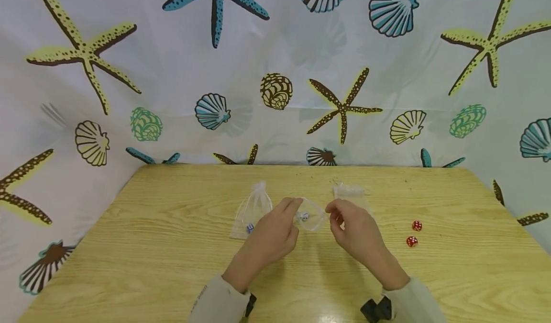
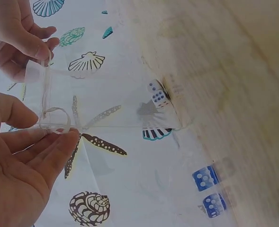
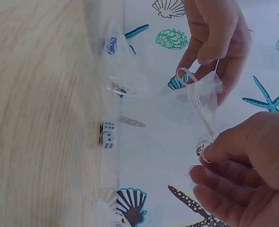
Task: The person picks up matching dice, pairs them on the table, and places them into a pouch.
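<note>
A sheer white drawstring pouch (image 2: 106,90) hangs between the two hands, with two white dice (image 3: 108,135) with blue dots at its bottom. My left hand (image 1: 273,229) pinches one side of its mouth, near a loop of ribbon (image 2: 58,118). On the opposite side my right hand (image 1: 355,227) pinches the pouch's top edge and ribbon between thumb and forefinger. Left of the hands lies a second sheer pouch (image 1: 255,206), gathered at its neck, with blue dice (image 2: 205,178) inside. It is partly covered by my left hand in the head view.
Another sheer pouch (image 1: 350,190) lies flat behind my right hand. Two red dice (image 1: 412,241) sit on the wooden table (image 1: 150,246) to the right. A white cloth (image 1: 172,64) printed with shells and starfish surrounds the back and sides.
</note>
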Tool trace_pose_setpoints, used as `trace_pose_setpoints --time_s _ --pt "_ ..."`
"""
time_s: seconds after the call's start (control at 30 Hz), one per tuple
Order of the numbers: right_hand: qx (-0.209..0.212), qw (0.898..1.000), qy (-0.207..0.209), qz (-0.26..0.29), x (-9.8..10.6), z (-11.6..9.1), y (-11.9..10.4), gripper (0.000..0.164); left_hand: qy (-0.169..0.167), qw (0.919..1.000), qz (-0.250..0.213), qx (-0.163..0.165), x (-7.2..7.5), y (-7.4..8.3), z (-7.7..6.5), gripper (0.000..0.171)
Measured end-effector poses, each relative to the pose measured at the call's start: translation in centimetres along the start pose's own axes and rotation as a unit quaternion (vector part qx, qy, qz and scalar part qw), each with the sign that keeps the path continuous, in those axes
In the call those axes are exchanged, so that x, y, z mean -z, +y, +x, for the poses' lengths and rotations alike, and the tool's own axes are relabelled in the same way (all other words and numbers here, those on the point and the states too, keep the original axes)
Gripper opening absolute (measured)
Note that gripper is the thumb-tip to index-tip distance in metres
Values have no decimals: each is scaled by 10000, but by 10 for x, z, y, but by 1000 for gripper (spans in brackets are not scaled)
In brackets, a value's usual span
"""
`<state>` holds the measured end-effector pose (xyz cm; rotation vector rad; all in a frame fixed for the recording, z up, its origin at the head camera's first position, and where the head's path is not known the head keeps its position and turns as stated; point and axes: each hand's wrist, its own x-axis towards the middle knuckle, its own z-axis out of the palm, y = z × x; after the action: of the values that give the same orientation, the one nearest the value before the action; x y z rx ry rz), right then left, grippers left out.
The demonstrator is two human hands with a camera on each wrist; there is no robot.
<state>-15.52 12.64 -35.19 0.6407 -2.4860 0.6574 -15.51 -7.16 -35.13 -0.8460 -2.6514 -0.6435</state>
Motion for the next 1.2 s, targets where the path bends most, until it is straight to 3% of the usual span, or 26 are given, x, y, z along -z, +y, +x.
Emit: trace_pose_setpoints --time_s 0.1,0.43,0.57,1.0,1.2 --pt "20 10000 58 62 1 0 0 15 140 9999 1 -4 0 -2 0 44" --pt "-33 9987 -3 507 3 4 -1 15 1098 9933 321 -151 0 -7 -2 46" --pt "-105 9986 69 513 8 5 2 14 1284 9911 356 -13 2 -7 -1 46" --pt "-122 9984 216 500 16 6 8 14 1156 9914 328 514 8 -8 0 17" --pt "-262 9987 149 420 21 3 13 13 1043 9922 362 571 10 -8 -1 13"
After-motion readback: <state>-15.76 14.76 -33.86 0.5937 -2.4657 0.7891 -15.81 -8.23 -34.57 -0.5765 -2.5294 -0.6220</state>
